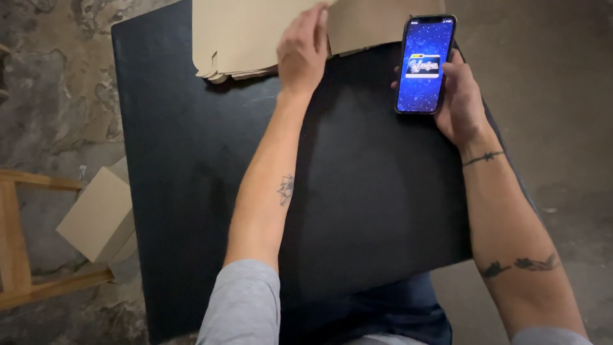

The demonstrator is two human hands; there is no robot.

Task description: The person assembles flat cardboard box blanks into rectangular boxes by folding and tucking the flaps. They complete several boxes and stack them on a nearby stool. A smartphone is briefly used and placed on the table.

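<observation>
My left hand [303,50] reaches across a black table [191,191] and rests palm down on a stack of flat tan cardboard sheets [246,35] at the table's far edge. Its fingers lie on the top sheet, lifting or gripping its edge. My right hand [461,96] holds a dark smartphone [425,64] upright over the far right of the table. The phone's screen glows blue with a small white panel in the middle.
A folded tan cardboard box [96,214] lies on the stone floor left of the table. A wooden frame [19,243] stands at the left edge of view. The floor [555,96] to the right is grey concrete.
</observation>
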